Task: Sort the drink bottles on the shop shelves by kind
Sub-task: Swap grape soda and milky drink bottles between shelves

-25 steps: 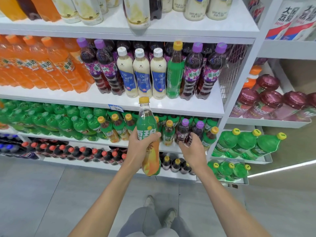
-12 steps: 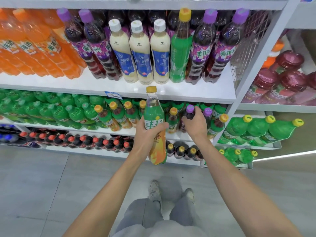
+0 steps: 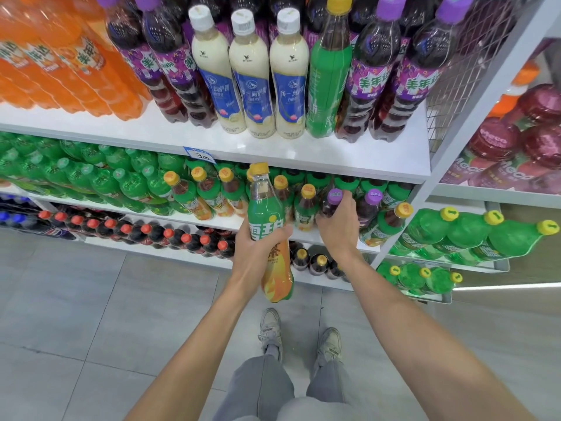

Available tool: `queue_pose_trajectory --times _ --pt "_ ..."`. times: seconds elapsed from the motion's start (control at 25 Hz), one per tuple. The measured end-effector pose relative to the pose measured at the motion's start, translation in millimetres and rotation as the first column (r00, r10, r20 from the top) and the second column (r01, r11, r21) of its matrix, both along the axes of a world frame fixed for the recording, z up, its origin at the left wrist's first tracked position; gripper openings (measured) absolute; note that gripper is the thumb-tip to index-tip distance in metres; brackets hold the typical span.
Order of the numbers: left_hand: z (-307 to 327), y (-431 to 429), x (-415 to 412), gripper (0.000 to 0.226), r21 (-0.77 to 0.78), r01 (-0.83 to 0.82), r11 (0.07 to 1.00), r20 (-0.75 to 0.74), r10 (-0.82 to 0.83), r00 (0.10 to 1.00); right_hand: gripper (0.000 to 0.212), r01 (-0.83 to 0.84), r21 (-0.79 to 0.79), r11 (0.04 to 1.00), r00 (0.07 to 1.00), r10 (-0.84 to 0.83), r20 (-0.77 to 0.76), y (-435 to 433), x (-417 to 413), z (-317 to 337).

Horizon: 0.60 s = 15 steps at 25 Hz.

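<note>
Shelving [image 3: 303,153] recorded first: white, several tiers, stocked full, standing on a grey tiled floor [image 3: 91,314].

Upper tier, left to right: noted orange soda bottles [image 3: 60,65], then dark grape bottles with purple caps [image 3: 170,71], then three cream milk-tea bottles [image 3: 255,74] with white caps. Found one green-labelled tea bottle [image 3: 328,71] with a yellow cap just beside them, with more grape bottles to its right.

Middle tier [image 3: 212,221]: logged green soda bottles [image 3: 91,177] on the left and yellow-capped tea bottles [image 3: 194,196] toward the centre. Found two purple-capped bottles standing among the teas at the right end.

Left hand [image 3: 258,253] seen in front of the middle tier, fingers [image 3: 280,233] wrapped firmly round the body of a tea bottle [image 3: 264,208]. Held upright and clear of the shelf, yellow cap just below the upper tier's edge.

Right hand [image 3: 340,226] reached into the middle tier, fingers closed about the shoulder of the nearer purple-capped bottle [image 3: 334,197], its base hidden by the hand. Second purple-capped bottle [image 3: 368,205] noted just to its right, untouched.
</note>
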<state>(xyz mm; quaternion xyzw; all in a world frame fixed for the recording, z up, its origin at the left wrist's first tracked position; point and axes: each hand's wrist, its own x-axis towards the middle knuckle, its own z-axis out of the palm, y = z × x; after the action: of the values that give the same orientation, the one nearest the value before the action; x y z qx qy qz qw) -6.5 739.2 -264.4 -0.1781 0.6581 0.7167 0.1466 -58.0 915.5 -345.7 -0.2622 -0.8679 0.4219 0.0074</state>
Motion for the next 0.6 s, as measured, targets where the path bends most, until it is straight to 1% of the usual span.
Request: queue_pose_trajectory --times 0.08,0.12,0.2,0.32,0.48,0.6 --pt "-3.8 -0.5 0.8 0.046 -0.014 -0.003 1.0 0.004 0.003 1.0 0.055 0.036 -0.107 0.994 0.997 -0.043 -0.064 -2.0 3.7 -5.8" --pt "-5.0 0.0 1.4 0.045 -0.019 -0.004 1.0 0.007 0.004 1.0 0.055 0.049 -0.132 0.99 0.995 -0.059 -0.078 -3.0 5.4 -8.3" --pt "-6.1 0.6 1.9 0.045 -0.018 -0.004 1.0 0.009 0.004 1.0 0.054 0.068 -0.149 0.986 0.993 -0.081 -0.084 -4.5 7.8 -11.8" --pt "-7.0 0.0 0.7 0.044 -0.006 0.007 1.0 0.01 -0.007 1.0 0.055 0.079 -0.213 0.974 0.995 -0.091 -0.048 -1.0 12.4 -7.1" --pt "-7.1 2.3 2.1 0.051 0.032 0.004 0.999 0.013 -0.004 1.0 0.06 0.077 -0.215 0.974 0.995 -0.089 -0.049 8.6 38.1 18.0" --pt "-11.6 9.1 3.5 0.049 0.069 0.044 0.997 0.005 -0.045 0.999 0.058 0.091 -0.2 0.976 0.991 -0.108 -0.076 14.4 58.4 29.0"
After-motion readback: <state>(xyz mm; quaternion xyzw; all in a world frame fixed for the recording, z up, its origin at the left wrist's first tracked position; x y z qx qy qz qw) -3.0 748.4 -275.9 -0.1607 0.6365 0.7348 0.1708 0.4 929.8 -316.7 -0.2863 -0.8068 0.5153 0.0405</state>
